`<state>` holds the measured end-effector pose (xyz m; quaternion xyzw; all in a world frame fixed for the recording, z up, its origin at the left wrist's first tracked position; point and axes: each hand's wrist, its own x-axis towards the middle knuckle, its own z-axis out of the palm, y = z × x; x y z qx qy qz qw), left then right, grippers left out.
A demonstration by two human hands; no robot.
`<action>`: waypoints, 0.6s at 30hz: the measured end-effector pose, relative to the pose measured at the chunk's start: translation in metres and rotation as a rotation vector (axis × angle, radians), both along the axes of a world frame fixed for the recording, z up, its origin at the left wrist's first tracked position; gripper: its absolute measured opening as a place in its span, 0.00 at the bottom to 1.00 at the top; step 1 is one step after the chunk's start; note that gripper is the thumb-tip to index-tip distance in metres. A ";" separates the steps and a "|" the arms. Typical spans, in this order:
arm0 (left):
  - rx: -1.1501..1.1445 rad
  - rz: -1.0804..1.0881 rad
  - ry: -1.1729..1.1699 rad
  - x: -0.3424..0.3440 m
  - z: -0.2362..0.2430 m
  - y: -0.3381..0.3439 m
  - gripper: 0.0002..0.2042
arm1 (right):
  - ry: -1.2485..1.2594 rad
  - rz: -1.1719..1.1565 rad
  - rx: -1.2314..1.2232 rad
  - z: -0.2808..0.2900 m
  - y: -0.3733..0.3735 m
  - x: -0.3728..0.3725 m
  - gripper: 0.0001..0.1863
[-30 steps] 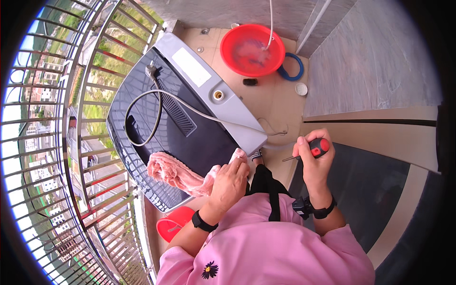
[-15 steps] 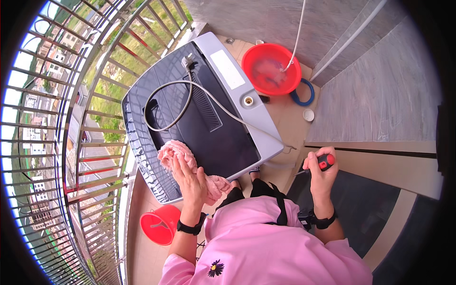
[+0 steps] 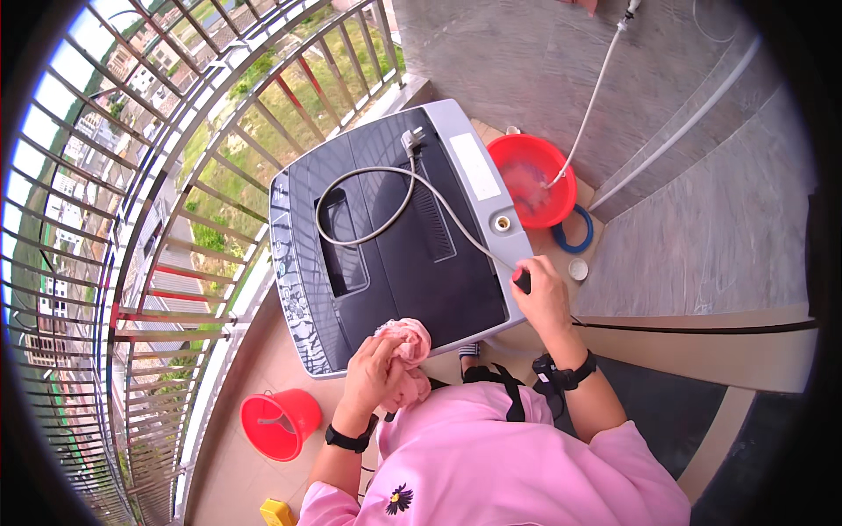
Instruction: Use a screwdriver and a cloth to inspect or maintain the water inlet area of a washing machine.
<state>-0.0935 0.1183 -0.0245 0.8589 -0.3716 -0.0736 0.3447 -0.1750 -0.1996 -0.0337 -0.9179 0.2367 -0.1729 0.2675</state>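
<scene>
A grey top-load washing machine [image 3: 386, 302] with a dark lid stands before me. My left hand [image 3: 372, 375] is closed on a crumpled pink cloth [image 3: 406, 344] at the machine's near edge; part of the cloth hangs toward my shirt. At the machine's right edge, my right hand [image 3: 547, 300] grips a screwdriver [image 3: 523, 280] by its red and black handle. Its shaft is hidden from view. A grey power cord [image 3: 323, 210] loops over the lid, its plug [image 3: 411, 140] lying near the back. The cord's other end runs down toward my right hand.
Behind the machine sits a red basin [image 3: 561, 167] with a white hose [image 3: 592, 105] hanging into it. Next to it are a blue ring [image 3: 574, 232] and a small white cup [image 3: 578, 269]. A red bucket [image 3: 303, 412] stands front left. Metal railing [image 3: 167, 294] borders the left side.
My right hand has brought the screwdriver left to the machine's edge. My left hand, earlier spread over the cloth on the lid, now grasps it bunched nearer me. The view has shifted.
</scene>
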 end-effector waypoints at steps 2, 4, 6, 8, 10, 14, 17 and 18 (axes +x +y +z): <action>0.038 0.160 -0.014 0.009 -0.006 0.045 0.14 | 0.060 -0.031 -0.016 0.003 0.009 0.004 0.14; -0.067 0.375 0.097 0.019 -0.009 0.097 0.12 | 0.110 -0.073 -0.031 0.003 0.020 0.007 0.13; -0.201 0.560 0.189 0.034 -0.002 0.142 0.11 | 0.112 -0.099 -0.064 -0.002 0.031 0.009 0.13; -0.373 0.615 0.263 0.048 0.011 0.173 0.11 | 0.165 -0.132 -0.104 0.004 0.043 0.007 0.11; -0.372 0.612 0.268 0.069 0.003 0.228 0.10 | 0.227 -0.084 -0.117 0.011 0.054 0.001 0.13; -0.551 0.619 0.499 0.094 -0.006 0.287 0.12 | 0.299 0.019 -0.021 0.034 0.099 0.015 0.17; -0.451 0.555 0.620 0.113 -0.021 0.304 0.17 | 0.227 -0.019 -0.062 0.038 0.132 0.048 0.24; -0.296 0.542 0.615 0.122 -0.038 0.313 0.19 | 0.167 -0.002 -0.145 0.039 0.143 0.067 0.27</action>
